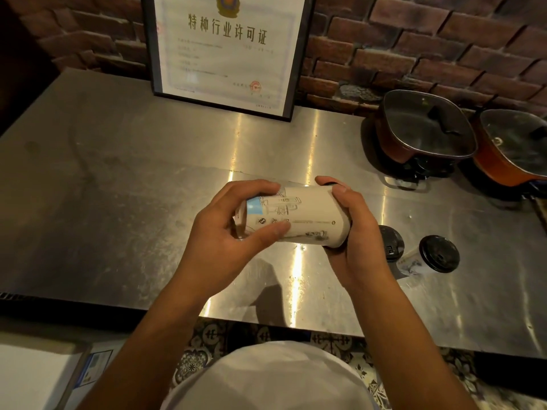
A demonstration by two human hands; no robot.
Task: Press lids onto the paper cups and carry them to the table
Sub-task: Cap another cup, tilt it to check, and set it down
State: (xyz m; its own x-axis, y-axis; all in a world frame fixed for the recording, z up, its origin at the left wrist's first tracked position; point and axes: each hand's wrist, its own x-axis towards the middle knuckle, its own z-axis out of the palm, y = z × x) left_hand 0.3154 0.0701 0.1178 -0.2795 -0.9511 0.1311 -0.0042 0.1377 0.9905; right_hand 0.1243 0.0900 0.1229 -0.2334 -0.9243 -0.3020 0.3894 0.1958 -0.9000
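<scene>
Left hand (228,232) grips the base end of a printed paper cup (299,217), fingers over the top, thumb across the near side. Right hand (352,232) wraps the wider mouth end, thumb on top; a sliver of black lid (331,183) shows at that end beside the thumb. Cup is held sideways in the air above the steel surface (118,173), base to the left, mouth to the right, not touching the metal.

Just right of the right hand, two more paper cups stand on the surface with black lids on: near lidded cup (390,244), partly hidden by the wrist, and far lidded cup (435,255) just beside it.

Back right, two orange square pots with glass lids sit side by side: left pot (426,131), right pot (512,146). A framed certificate (228,48) leans against the brick wall (414,39) at the back. Patterned tile floor (207,350) shows under the front edge.
</scene>
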